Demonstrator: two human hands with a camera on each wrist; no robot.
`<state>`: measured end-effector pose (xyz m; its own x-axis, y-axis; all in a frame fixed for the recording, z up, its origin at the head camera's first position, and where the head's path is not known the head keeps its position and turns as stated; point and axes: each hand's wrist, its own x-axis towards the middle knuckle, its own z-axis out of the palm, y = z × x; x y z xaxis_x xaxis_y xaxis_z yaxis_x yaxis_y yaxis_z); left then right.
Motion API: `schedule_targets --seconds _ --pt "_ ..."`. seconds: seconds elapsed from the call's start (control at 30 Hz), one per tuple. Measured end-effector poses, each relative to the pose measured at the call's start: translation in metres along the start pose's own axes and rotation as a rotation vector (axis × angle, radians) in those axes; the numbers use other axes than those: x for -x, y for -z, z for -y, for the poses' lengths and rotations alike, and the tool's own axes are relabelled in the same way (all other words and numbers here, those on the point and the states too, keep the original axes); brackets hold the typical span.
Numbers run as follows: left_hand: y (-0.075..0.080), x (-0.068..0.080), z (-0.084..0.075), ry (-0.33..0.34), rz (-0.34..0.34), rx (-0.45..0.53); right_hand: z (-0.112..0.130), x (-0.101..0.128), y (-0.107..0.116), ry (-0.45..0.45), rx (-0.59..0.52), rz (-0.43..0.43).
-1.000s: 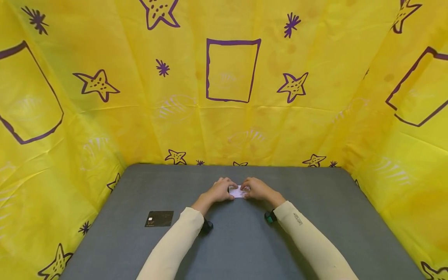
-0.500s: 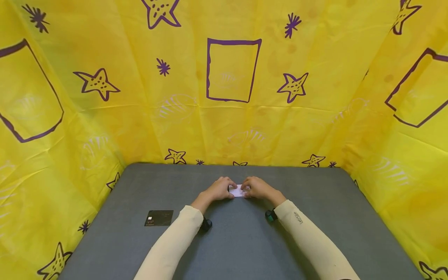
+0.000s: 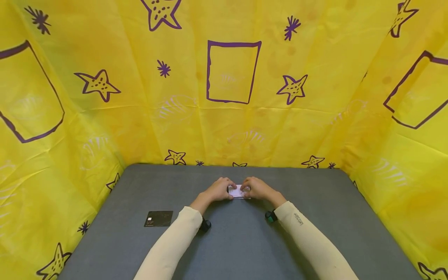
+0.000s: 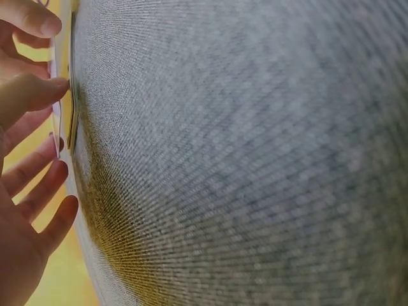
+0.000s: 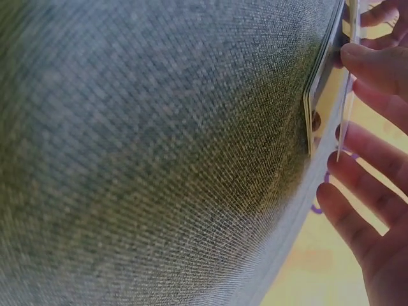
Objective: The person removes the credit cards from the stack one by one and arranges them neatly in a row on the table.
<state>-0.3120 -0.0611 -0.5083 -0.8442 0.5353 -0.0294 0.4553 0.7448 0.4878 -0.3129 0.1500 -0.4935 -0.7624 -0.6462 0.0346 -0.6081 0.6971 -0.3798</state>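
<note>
Near the far middle of the grey table, both hands pinch a small white card (image 3: pixel 236 191) from its two ends in the head view. My left hand (image 3: pixel 220 189) has its thumb at the near left corner, its fingers along the far side. The right hand (image 3: pixel 258 188) grips the other end in the same way and covers part of it. Seen edge-on in the right wrist view, the held card (image 5: pixel 345 121) stands apart above a thin stack of cards (image 5: pixel 325 64) lying on the table. The same stack (image 4: pixel 73 108) shows in the left wrist view.
A black card (image 3: pixel 159 219) marked VIP lies flat on the grey table (image 3: pixel 238 249), left of the left forearm. Yellow cloth walls (image 3: pixel 231 132) with purple drawings close off the back and both sides. Each wrist carries a dark strapped camera (image 3: pixel 205 224).
Both hands stay in nearly the same place around the white card. A second edge now shows just below its near side. The black card has not moved.
</note>
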Motion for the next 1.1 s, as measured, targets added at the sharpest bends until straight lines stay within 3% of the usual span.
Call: schedule_targets --seconds 0.47,1.1 --pt "-0.0024 0.0018 0.0005 -0.012 -0.025 -0.018 0.0008 0.0016 -0.0059 -0.053 -0.019 -0.021" --pt "0.0029 0.0081 -0.0013 -0.072 -0.083 -0.022 0.0018 0.0049 -0.0055 -0.042 -0.032 -0.056"
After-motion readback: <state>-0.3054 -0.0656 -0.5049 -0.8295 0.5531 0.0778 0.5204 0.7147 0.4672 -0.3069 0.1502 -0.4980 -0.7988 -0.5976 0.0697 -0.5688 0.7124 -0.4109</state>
